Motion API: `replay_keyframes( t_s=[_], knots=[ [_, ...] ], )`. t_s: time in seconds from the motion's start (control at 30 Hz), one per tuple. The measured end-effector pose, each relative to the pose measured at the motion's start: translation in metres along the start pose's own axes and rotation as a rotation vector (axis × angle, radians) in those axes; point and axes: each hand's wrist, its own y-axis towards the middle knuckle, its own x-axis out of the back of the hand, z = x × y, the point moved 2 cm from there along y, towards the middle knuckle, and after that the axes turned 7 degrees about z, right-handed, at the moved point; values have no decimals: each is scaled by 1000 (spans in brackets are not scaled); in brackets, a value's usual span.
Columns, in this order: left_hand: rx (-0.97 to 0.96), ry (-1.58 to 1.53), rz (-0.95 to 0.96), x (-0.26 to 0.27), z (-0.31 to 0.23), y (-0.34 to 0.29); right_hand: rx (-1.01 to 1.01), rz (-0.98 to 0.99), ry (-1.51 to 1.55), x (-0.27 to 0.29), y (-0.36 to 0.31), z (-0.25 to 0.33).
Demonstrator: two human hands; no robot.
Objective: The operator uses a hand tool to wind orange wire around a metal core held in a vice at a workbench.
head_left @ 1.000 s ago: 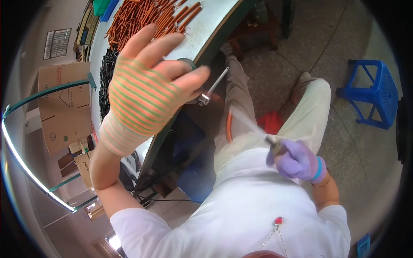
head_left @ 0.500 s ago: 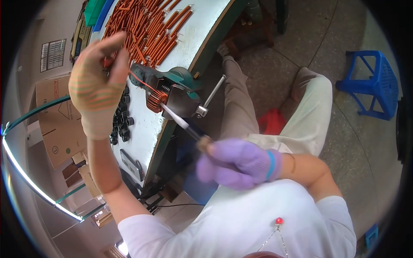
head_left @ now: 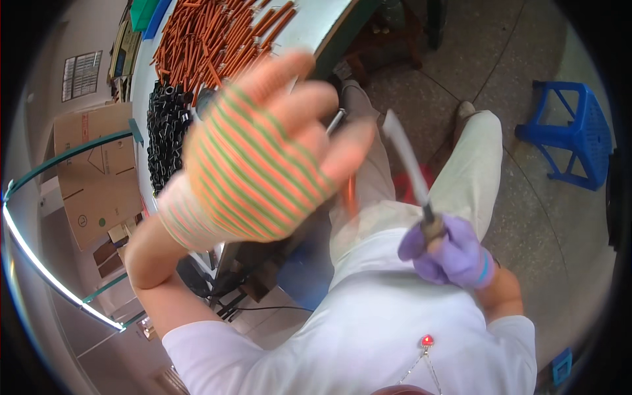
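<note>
Purple knit is covering the right hand (head_left: 451,253), and that one's clamping firmly around the wooden handle (head_left: 433,230) of a long-bladed tool (head_left: 409,159). Its pale, narrow end is pointing up and away from the body, over the legs; gripping it at the handle is probably keeping that end clear of the lap. Meanwhile the left hand (head_left: 257,164), in a green-and-orange striped glove, is hovering by the table edge with its back to the camera. Its fingers are looking spread, but they're blurring badly and the palm side is hidden, so I can't tell whether it's gripping anything. Just below those fingers an orange piece (head_left: 350,196) is showing as a smear in front of the trousers (head_left: 464,164); can't tell if it's hanging from the hand or resting on a leg. A metal bar (head_left: 336,121) is poking out past the glove. Up on the tabletop (head_left: 308,34), orange rods (head_left: 210,39) are lying in a heap, with black parts (head_left: 168,131) bunching up beside them, nearer the left wrist. I'm guessing they're being kept grouped by kind so either is sitting within easy reach.
</note>
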Motion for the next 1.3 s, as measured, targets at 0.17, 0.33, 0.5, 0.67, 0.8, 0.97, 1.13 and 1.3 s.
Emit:
replay_keyframes(
  t_s=[0.17, 0.33, 0.5, 0.67, 0.8, 0.97, 1.13, 1.3],
  knots=[
    [112, 35, -114, -2, 71, -4, -319, 389, 518, -20, 45, 7],
    [414, -129, -223, -33, 93, -71, -391, 511, 858, -47, 82, -4],
    [545, -151, -247, -34, 78, -100, -333, 499, 1014, -72, 103, 6],
    [700, -158, -334, -49, 53, -101, -314, 354, 553, -56, 94, 5],
    [1073, -826, -401, -48, 49, -101, -105, 239, 164, -29, 63, -11],
    [457, -174, -146, 1, 28, -66, 128, 12, -493, 8, -20, -19],
    [-41, 90, 33, 9, -5, -24, 140, -106, -397, 4, -19, 11],
    [104, 35, -348, 9, 50, -6, -24, 15, -81, -12, 53, 15]
  ],
)
